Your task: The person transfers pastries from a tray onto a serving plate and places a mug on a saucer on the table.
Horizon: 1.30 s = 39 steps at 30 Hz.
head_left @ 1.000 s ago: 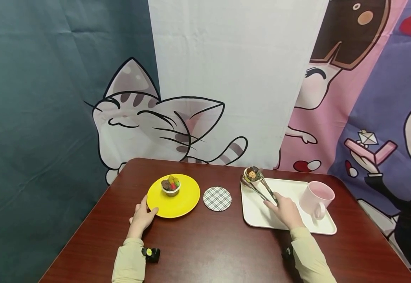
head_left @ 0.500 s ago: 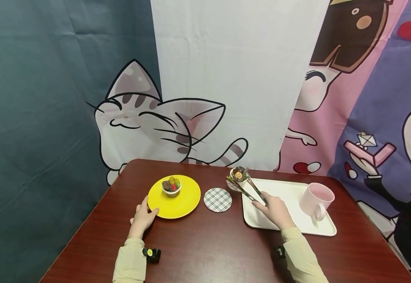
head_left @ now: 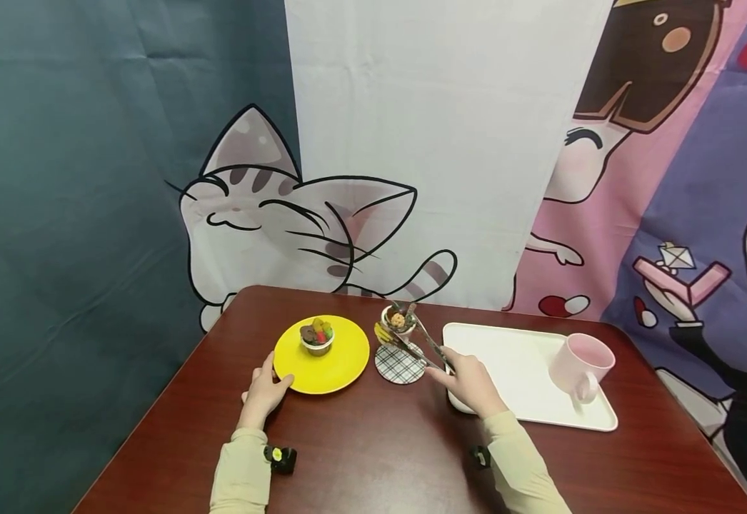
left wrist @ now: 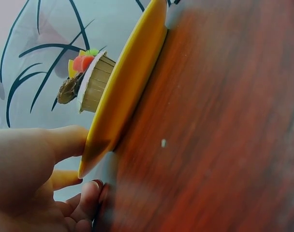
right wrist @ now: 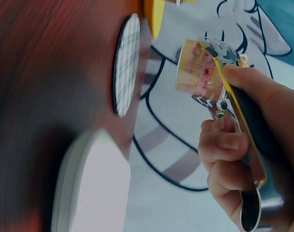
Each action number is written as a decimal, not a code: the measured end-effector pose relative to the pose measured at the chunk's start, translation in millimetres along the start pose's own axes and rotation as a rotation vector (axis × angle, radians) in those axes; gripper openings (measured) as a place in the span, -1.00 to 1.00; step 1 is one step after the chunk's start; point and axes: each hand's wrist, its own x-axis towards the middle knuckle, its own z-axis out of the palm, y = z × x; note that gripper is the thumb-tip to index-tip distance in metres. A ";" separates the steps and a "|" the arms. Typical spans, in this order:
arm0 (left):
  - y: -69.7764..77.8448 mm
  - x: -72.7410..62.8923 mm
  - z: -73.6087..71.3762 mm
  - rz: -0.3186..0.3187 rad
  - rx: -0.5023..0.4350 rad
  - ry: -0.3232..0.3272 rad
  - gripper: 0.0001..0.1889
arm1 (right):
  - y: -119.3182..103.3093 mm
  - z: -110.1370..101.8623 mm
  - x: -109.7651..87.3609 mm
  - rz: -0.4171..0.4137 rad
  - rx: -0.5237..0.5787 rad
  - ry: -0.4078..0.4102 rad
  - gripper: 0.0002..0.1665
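Note:
My left hand (head_left: 264,391) pinches the near-left rim of a yellow plate (head_left: 341,373), thumb and a finger on either side of the edge in the left wrist view. On the plate stands a small toy cupcake (head_left: 317,343) with brown, red, yellow and green toppings. My right hand (head_left: 473,385) grips metal tongs (right wrist: 256,169). Between the tong tips is a second cupcake (right wrist: 205,72) with a pink and yellow wrapper, held clear of the table. From the head view it overlaps the far edge of a round checked coaster (head_left: 399,368).
A white tray (head_left: 508,350) lies at the right, partly behind my right hand. On its right end stands a pink mug (head_left: 573,364), handle towards me. A curtain with cartoon figures (head_left: 361,143) hangs just behind the table (head_left: 348,442).
My right hand has moved left with the tongs, carrying the second cupcake from over the tray's left corner to above the coaster. My left hand has stayed at the plate.

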 end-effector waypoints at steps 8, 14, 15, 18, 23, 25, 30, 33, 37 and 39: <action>0.4 -0.3 0.2 -0.004 0.001 0.006 -0.20 | -24.9 20.7 2.2 -0.033 0.035 0.007 -0.45; 0.7 0.5 0.1 -0.006 -0.004 0.013 -0.20 | -37.9 35.5 1.0 -0.049 0.031 -0.008 -0.39; 0.9 0.8 0.2 -0.007 -0.006 0.013 -0.20 | -39.5 37.9 0.9 -0.053 0.034 -0.012 -0.40; 1.3 1.3 0.3 -0.014 -0.007 0.011 -0.20 | -43.2 45.2 0.6 -0.067 0.035 -0.021 -0.42; 2.1 0.7 0.4 -0.023 0.000 0.013 -0.20 | -45.9 56.4 0.7 -0.087 0.018 -0.041 -0.47; 2.5 0.1 0.4 -0.023 0.000 0.015 -0.20 | -46.1 59.9 0.9 -0.101 0.005 -0.045 -0.49; 3.1 -0.7 0.5 -0.016 -0.007 0.019 -0.21 | -48.2 64.0 2.6 -0.119 0.007 -0.046 -0.46; 3.1 -0.4 0.5 -0.014 -0.005 0.020 -0.21 | -50.4 64.2 3.9 -0.116 0.014 -0.051 -0.47; 2.7 0.3 0.7 -0.020 -0.005 0.017 -0.20 | -52.0 63.6 5.9 -0.115 0.015 -0.067 -0.47; 2.4 0.5 0.7 -0.021 -0.008 0.019 -0.20 | -52.5 63.0 7.4 -0.119 0.018 -0.081 -0.47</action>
